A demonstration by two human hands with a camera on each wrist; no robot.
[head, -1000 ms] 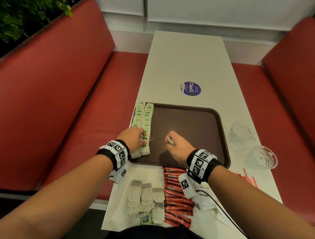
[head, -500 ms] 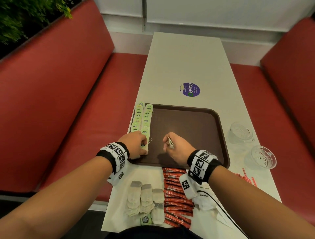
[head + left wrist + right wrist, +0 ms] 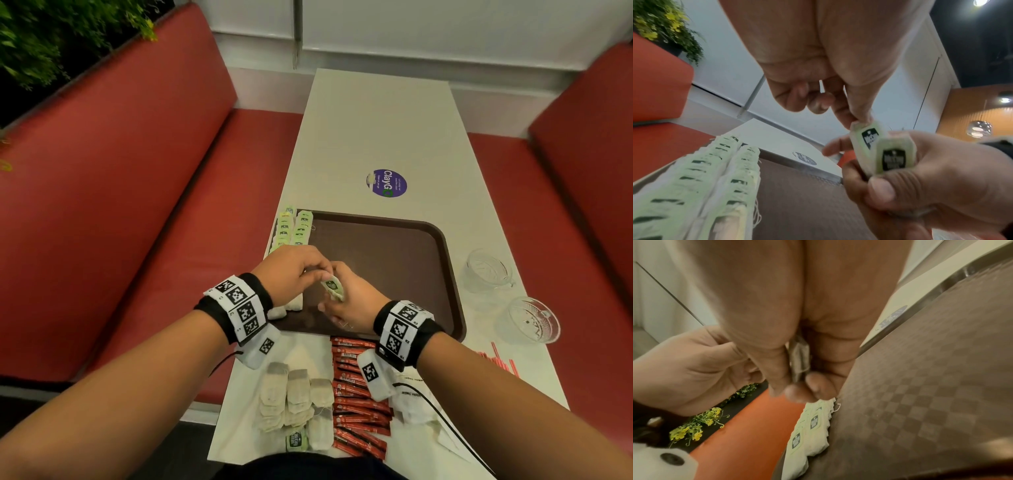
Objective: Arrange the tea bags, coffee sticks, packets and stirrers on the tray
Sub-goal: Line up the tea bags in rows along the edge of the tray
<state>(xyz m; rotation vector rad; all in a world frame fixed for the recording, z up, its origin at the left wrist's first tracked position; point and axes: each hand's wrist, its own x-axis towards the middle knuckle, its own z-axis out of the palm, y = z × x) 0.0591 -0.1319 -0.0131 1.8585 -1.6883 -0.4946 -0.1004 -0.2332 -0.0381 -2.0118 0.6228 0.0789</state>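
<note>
Nearest the person, on the pale rectangular table (image 3: 383,113), lie a loose cluster of white paper tea bags (image 3: 294,397), a row of red coffee sticks (image 3: 356,394) to its right, and some thin red stirrers (image 3: 500,359) near the right edge. Just beyond, over the near part of the dark brown plastic tray (image 3: 411,260), the two hands meet. The right hand (image 3: 352,301) has its fingers and thumb curled round a small bunch of green-tagged tea bags (image 3: 894,157), and the left hand (image 3: 291,274) pinches the top edge of one green-tagged tea bag (image 3: 867,139) from that bunch between thumb and forefinger. Two neat rows of green-tagged tea bags (image 3: 294,228) run along the tray's left side. Two clear cut-glass bowls (image 3: 531,318) stand right of the tray, and a round purple sticker (image 3: 388,183) lies beyond it.
</note>
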